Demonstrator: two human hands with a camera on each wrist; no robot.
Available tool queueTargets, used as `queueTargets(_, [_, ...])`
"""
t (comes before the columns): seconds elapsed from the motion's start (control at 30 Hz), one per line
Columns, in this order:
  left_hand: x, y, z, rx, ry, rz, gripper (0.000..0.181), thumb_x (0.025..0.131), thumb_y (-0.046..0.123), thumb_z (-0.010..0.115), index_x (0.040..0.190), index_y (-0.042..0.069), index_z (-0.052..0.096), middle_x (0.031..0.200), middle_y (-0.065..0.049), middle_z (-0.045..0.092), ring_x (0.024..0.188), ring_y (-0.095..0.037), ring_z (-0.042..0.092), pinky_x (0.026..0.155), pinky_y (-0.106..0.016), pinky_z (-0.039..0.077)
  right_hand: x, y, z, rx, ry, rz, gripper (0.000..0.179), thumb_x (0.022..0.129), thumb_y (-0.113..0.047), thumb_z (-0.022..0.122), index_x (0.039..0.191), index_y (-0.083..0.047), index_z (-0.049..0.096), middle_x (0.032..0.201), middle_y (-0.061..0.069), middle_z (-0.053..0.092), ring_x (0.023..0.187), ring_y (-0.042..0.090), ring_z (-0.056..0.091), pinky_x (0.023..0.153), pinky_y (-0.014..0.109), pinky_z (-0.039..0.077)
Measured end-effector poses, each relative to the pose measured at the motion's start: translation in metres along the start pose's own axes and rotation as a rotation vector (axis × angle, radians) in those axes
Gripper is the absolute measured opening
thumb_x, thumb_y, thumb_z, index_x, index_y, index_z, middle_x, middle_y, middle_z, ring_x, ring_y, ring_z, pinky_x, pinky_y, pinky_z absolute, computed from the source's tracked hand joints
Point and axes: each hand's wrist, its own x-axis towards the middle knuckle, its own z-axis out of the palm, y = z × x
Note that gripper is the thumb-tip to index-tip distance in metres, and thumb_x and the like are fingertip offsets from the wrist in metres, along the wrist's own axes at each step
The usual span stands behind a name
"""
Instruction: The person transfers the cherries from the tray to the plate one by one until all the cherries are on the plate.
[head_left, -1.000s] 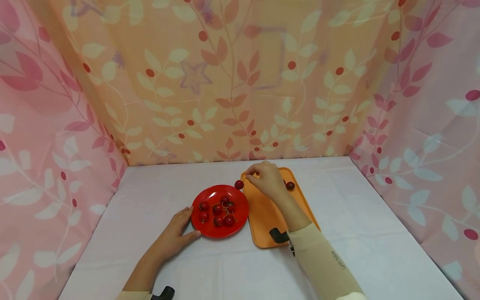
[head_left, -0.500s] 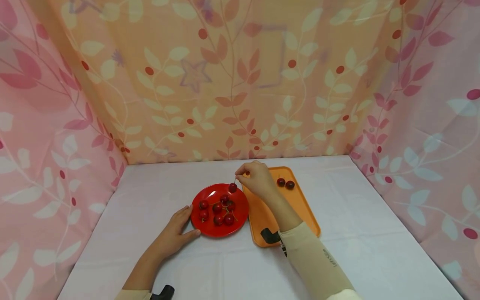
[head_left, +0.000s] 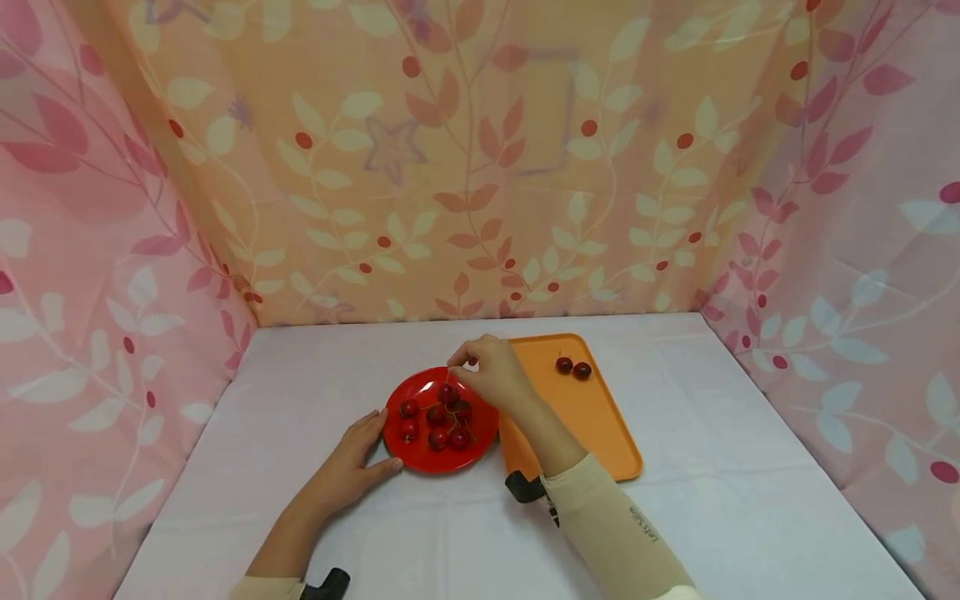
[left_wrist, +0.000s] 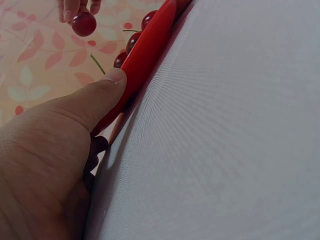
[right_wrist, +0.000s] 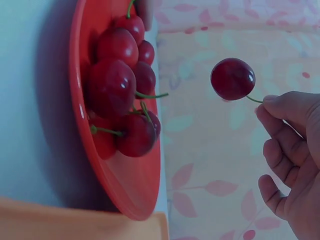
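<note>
My right hand (head_left: 491, 375) pinches a dark red cherry (right_wrist: 233, 79) by its green stem, between thumb and forefinger. In the head view that cherry overlaps the far part of a round red plate (head_left: 486, 433); in the right wrist view it hangs apart from the fruit there. Several cherries (head_left: 437, 438), some with stems, lie grouped on the plate. At the plate's left side, my left hand (head_left: 356, 462) grips the rim, its thumb (left_wrist: 112, 82) pressed on the edge and the other fingers farther round, partly hidden in the left wrist view.
An orange rectangular tray (head_left: 588, 433) lies just right of the plate, partly covered by my right forearm. Two cherries (head_left: 573, 367) sit near its far right corner. White cloth (head_left: 720, 467) covers the table, and patterned curtains (head_left: 465, 208) enclose the back and sides.
My right hand has carried the cherry leftward from over the tray's edge to over the plate. Both cherries on the tray are now uncovered. The left hand has stayed at the plate.
</note>
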Motion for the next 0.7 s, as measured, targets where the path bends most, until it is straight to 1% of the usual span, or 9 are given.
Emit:
queueTargets(0.3, [0.001, -0.002, 0.000, -0.007, 0.004, 0.005, 0.094, 0.090, 0.050, 0.075, 0.163, 0.016, 0.028, 0.167, -0.009, 0.029, 0.156, -0.034, 0.019, 0.120, -0.065, 0.025, -0.003, 0.000, 0.016, 0.066, -0.032, 0.011, 0.004, 0.092, -0.023, 0.077, 0.094, -0.023, 0.081, 0.088, -0.011, 0.069, 0.087, 0.012, 0.058, 0.073, 0.026, 0.054])
queueTargets(0.53, [0.000, -0.002, 0.000, -0.007, 0.010, 0.016, 0.093, 0.090, 0.049, 0.075, 0.163, 0.015, 0.028, 0.167, -0.010, 0.029, 0.156, -0.034, 0.020, 0.120, -0.066, 0.025, -0.006, -0.001, 0.027, 0.080, -0.043, -0.017, 0.005, 0.091, -0.025, 0.078, 0.093, -0.022, 0.081, 0.087, -0.010, 0.069, 0.086, 0.010, 0.059, 0.077, 0.027, 0.054])
queueTargets(0.7, [0.000, 0.000, -0.001, -0.003, 0.010, 0.014, 0.093, 0.090, 0.050, 0.074, 0.163, 0.017, 0.028, 0.167, -0.010, 0.029, 0.156, -0.034, 0.020, 0.119, -0.067, 0.026, -0.009, -0.004, 0.030, 0.173, -0.071, 0.016, 0.004, 0.092, -0.023, 0.077, 0.093, -0.022, 0.080, 0.087, -0.010, 0.068, 0.087, 0.011, 0.059, 0.078, 0.026, 0.055])
